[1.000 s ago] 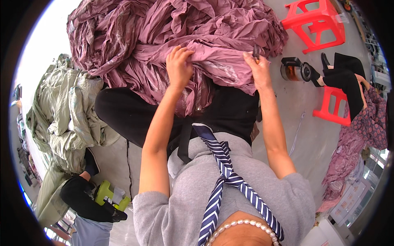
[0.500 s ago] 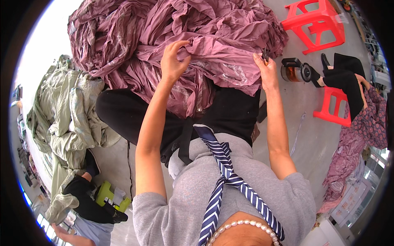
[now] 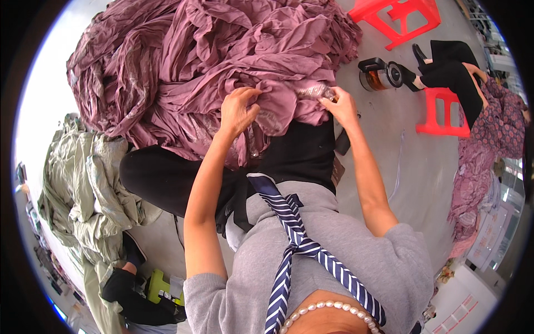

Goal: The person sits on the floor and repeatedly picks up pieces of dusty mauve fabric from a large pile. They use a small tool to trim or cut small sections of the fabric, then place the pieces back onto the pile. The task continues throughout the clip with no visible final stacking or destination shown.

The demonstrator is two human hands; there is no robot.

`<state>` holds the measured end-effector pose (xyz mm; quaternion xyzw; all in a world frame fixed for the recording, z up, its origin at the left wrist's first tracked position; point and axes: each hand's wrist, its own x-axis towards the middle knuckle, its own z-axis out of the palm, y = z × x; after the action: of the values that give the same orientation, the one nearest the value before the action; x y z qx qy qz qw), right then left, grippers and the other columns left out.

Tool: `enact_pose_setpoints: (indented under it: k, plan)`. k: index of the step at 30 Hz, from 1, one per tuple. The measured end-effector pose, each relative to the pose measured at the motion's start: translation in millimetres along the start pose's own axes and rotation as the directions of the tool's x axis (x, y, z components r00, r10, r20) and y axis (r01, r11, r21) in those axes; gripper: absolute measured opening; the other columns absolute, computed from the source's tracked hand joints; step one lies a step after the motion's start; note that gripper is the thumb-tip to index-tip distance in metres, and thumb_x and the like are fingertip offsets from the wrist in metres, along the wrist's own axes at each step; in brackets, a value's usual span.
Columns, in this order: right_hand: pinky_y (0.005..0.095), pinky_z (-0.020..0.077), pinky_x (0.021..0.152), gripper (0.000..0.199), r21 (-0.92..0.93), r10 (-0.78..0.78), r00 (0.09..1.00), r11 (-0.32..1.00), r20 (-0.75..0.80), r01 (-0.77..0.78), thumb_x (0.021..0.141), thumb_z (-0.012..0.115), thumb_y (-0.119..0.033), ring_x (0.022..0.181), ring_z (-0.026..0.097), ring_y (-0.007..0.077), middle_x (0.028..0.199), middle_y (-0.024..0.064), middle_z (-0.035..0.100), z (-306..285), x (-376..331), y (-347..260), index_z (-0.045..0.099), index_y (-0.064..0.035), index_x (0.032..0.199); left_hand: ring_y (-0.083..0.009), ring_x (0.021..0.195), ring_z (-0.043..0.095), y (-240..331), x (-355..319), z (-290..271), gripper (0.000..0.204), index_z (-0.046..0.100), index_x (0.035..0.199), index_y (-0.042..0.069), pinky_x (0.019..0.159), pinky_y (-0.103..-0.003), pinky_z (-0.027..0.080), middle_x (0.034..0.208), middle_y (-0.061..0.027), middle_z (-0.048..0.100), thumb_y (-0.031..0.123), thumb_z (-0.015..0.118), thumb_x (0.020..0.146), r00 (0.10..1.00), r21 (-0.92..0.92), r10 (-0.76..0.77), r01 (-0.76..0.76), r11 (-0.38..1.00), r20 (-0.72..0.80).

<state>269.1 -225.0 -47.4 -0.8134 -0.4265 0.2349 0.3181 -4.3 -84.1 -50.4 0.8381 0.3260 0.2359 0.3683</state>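
Dusty mauve cloth (image 3: 217,47), sage-green cloth (image 3: 83,175), navy tie (image 3: 281,214) with white stripes, grey top (image 3: 350,250), red stool (image 3: 440,129)

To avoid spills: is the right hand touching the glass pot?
Apart: the head view shows grey floor between the right hand and the glass pot.

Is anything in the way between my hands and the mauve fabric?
Nothing visible: your left hand and right hand are right at the mauve fabric. The glass pot is off to the right, not between them.
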Motion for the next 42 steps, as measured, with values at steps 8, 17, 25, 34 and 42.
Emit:
enact_pose_setpoints:
  k: [8,17,25,34,42]
  plan:
    - [0.0202,0.0457,0.069,0.016,0.513,-0.213,0.975,0.832,-0.058,0.212,0.077,0.063,0.003,0.076,0.056,0.0063,0.083,0.0000,0.061,-3,-9,-89,0.059,0.0005,0.092,-0.0291,0.112,0.050,83,9,12,0.062,0.052,0.118,0.008,0.091,-0.038,0.042,0.118,-0.0117,0.054,0.026,0.077,0.064,0.987,-0.136,0.059,-0.079,0.988,-0.146]
    - [0.0223,0.0487,0.067,0.020,0.652,-0.030,0.991,0.750,-0.131,0.109,0.086,0.061,-0.013,0.070,0.059,0.0088,0.088,0.0086,0.066,-17,6,-82,0.060,0.0009,0.101,-0.0267,0.085,0.062,-9,19,35,0.024,0.059,0.092,-0.005,0.084,-0.039,0.049,0.093,-0.0155,0.064,0.011,0.046,0.080,0.716,-0.868,-0.498,0.340,-0.363,0.489]
    - [0.0184,0.0437,0.060,0.030,0.559,-0.040,0.999,0.827,-0.034,0.052,0.079,0.068,-0.009,0.063,0.049,0.0025,0.082,0.0010,0.062,18,-14,-46,0.059,0.0007,0.106,-0.0303,0.092,0.060,-22,15,33,0.026,0.060,0.093,-0.004,0.091,-0.043,0.045,0.098,-0.0166,0.064,0.013,0.046,0.079,0.743,-0.839,-0.448,0.278,-0.469,0.497]
    - [0.0162,0.0405,0.058,0.025,0.336,-0.263,0.960,0.899,-0.096,0.280,0.080,0.065,-0.002,0.065,0.047,-0.0003,0.081,-0.0022,0.062,37,6,-100,0.060,-0.0028,0.104,-0.0211,0.099,0.059,9,20,22,0.024,0.061,0.104,0.002,0.091,-0.036,0.045,0.108,-0.0081,0.062,0.016,0.057,0.084,0.763,-0.937,-0.544,0.298,-0.185,0.349]
    - [0.0307,0.0402,0.051,0.024,0.107,-0.294,0.940,0.954,0.171,0.279,0.081,0.066,-0.024,0.052,0.051,0.0145,0.058,0.0094,0.053,39,48,-119,0.061,-0.0029,0.091,-0.0122,0.086,0.061,21,21,6,0.023,0.059,0.106,0.002,0.077,-0.026,0.049,0.100,-0.0042,0.063,0.010,0.061,0.085,0.801,-0.924,-0.466,0.365,-0.118,0.376]
